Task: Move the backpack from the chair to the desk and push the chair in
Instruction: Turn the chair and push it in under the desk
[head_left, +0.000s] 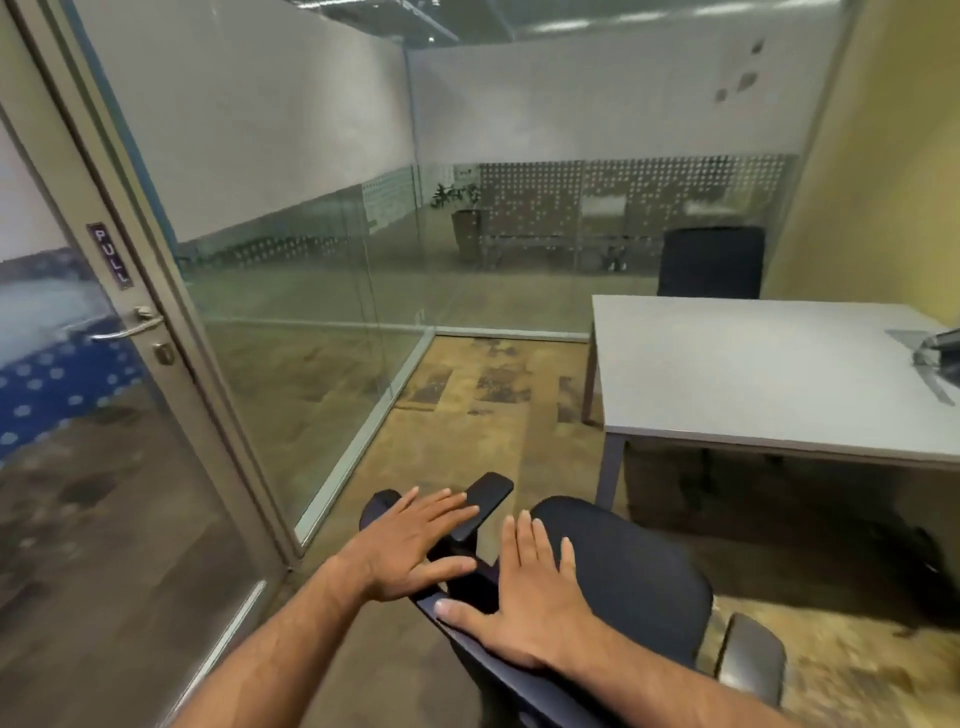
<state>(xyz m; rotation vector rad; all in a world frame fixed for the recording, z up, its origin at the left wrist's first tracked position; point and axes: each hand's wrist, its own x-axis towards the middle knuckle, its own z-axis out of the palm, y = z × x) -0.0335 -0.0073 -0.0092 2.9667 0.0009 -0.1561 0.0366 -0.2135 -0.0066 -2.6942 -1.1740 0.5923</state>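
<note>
My left hand (410, 540) and right hand (524, 597) lie flat, fingers spread, on the empty chair (623, 577), not yet pushed under the desk (753, 374).

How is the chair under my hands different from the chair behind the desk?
The near chair stands out from the desk with both hands on its back; the far chair is pushed in and untouched. The near chair shows its seat and armrests; the far chair shows only its backrest. Both are dark office chairs.

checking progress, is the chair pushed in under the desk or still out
Still out. The chair stands on the open floor, its seat clear of the desk edge, with both open hands on its backrest.
</note>
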